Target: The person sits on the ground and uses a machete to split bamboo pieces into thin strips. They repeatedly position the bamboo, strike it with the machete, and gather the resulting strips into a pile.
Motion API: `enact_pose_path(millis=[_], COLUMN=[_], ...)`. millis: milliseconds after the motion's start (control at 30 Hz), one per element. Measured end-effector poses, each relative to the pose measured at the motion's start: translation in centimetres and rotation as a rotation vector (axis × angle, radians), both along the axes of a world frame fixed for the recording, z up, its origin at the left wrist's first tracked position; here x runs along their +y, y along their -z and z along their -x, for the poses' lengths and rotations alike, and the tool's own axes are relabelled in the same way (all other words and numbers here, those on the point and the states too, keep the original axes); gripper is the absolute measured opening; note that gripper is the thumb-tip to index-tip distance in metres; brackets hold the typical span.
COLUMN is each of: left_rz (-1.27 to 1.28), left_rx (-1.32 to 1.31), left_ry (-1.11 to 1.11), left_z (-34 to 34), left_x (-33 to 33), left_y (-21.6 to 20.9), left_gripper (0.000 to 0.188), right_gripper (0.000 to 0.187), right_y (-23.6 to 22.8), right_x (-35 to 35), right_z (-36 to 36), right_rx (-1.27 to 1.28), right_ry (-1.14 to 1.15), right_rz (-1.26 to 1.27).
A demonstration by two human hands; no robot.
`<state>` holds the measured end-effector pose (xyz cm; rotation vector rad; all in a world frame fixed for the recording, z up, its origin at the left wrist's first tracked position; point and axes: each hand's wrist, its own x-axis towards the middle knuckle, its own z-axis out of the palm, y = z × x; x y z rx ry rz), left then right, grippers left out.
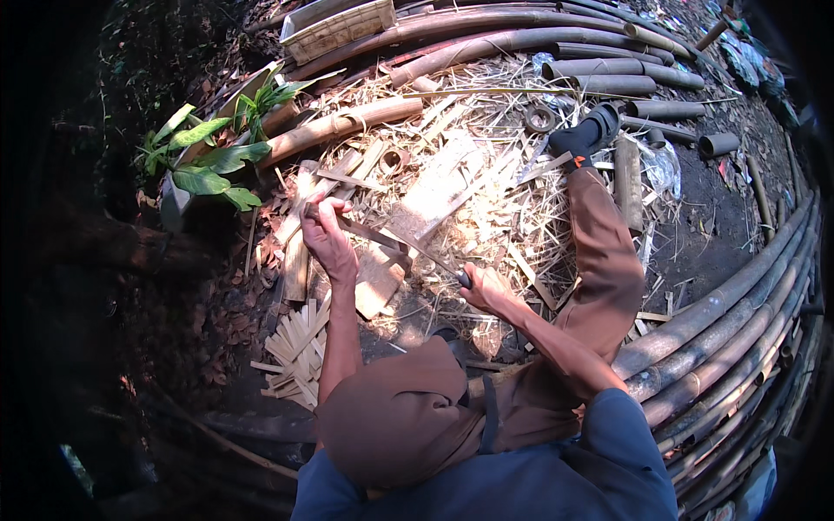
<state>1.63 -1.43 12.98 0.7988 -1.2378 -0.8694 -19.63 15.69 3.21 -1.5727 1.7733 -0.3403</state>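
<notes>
- No text, label, brand, number or sign can be read.
</notes>
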Motion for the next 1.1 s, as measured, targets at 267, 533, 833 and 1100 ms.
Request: enact_pose_path(millis=[267,533,833,1100], left_rz=[-0.084,-0.133,-0.106,-0.104], left_rx=[0.235,0.255,0.542,0.524], left_ry=[-0.381,-0.375,-0.241,-0.244], left_z=[-2.5,0.9,1.1,0.5], left_x=[1.2,2.9,2.5,2.4], left_y=[0.8,0.7,-0.3,0.2], left_gripper=[0.046,0.058,0.056,0.043], right_gripper=[0.043,0.046,0.047,0.029], right_y=[0.3,-4.2,2.6,-1.0], right_x=[2.6,-2.3,0.2,-2.3], right_z=[-3.7,-10.4,-6.4,-11.5], right_rx=[-0.282,-0.675,-0.446,-0.633], right_ry=[0.272,0.154,0.35,0.29], right_rz=[0.022,-0.007,-0.11,0.052])
